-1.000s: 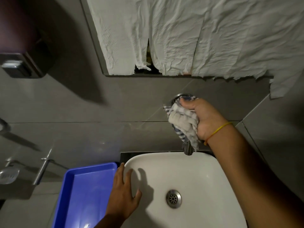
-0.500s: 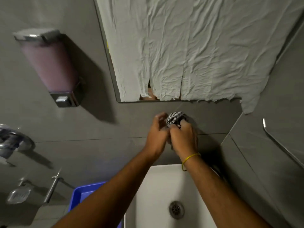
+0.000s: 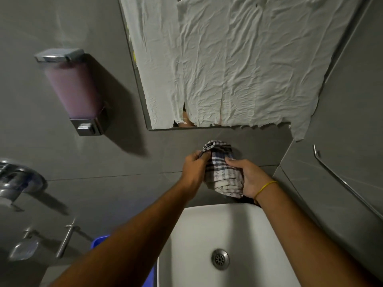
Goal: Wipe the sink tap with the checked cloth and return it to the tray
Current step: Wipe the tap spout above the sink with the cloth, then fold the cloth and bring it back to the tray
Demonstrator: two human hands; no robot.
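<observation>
Both hands are up at the wall above the white sink [image 3: 207, 235], wrapped around the checked cloth [image 3: 222, 172]. The left hand [image 3: 193, 169] has its grip pinching the cloth's top edge; the right hand [image 3: 248, 178] has its grip cupped around the side. The tap is hidden underneath. A corner of the blue tray [image 3: 98, 242] peeks out beside the left forearm.

You see the checked cloth [image 3: 222, 172] bunched above the white sink [image 3: 207, 228]; the blue tray [image 3: 99, 241] peeks out left of it.
</observation>
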